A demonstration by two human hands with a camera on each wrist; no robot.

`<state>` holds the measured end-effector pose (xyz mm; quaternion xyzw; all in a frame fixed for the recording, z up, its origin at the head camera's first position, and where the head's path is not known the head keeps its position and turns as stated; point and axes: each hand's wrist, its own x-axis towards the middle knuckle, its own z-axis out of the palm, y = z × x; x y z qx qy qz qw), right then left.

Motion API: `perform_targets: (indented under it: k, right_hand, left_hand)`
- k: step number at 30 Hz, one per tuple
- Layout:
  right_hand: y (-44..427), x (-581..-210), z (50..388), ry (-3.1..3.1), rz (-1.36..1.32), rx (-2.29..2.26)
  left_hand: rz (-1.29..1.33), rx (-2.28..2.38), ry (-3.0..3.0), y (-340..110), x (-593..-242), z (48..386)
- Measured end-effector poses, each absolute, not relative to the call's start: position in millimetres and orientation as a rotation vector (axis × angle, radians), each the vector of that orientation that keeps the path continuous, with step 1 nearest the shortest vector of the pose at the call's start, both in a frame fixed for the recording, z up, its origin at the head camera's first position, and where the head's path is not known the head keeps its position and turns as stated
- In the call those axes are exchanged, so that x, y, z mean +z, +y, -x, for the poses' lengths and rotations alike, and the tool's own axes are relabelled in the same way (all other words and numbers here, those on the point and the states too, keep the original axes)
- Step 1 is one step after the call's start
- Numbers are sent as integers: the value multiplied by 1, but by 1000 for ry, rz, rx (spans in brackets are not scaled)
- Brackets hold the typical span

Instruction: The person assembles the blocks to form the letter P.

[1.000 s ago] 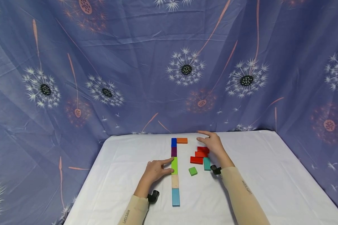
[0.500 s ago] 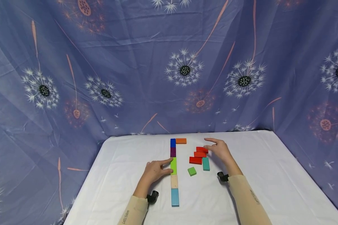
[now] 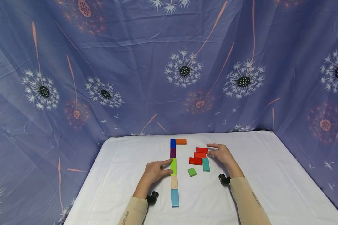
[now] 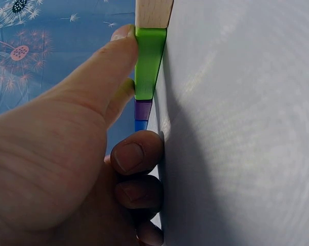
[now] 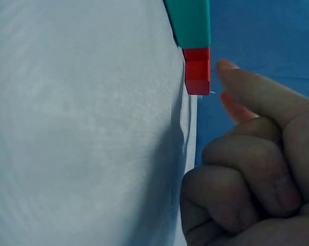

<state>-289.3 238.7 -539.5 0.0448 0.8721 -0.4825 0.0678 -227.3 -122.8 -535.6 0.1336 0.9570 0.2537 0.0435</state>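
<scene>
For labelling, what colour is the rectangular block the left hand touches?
Lime green rectangular block, clearest in the left wrist view.

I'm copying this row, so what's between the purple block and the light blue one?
The head view shows a lime green block, then a plain wooden block.

Clothed in beige sleeves (image 3: pixel 248 203), marked with dark lettering (image 3: pixel 256 199). Fitted with two small black cameras (image 3: pixel 153 198), rounded in shape.

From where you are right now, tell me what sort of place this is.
Probably a staged indoor tabletop workspace: a table draped in white, a dandelion-print curtain hung around its far side, and a row of colored blocks laid on it.
</scene>
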Motion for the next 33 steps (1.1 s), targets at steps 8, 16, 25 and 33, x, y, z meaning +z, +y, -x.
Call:
perform_targets:
  k: [8, 16, 25, 33]
  right_hand:
    - [236, -546, 292, 2642, -193, -1378]
    - [233, -547, 295, 2657, -215, -1333]
    - [232, -544, 296, 2635, -237, -1353]
    - [237, -538, 300, 2673, -167, -1371]
  left_hand:
    - [-409, 771, 2924, -122, -538, 226]
    - [-408, 765, 2924, -121, -539, 226]
    - [-417, 783, 2932, -122, -537, 227]
    - [-410, 779, 2934, -121, -535, 228]
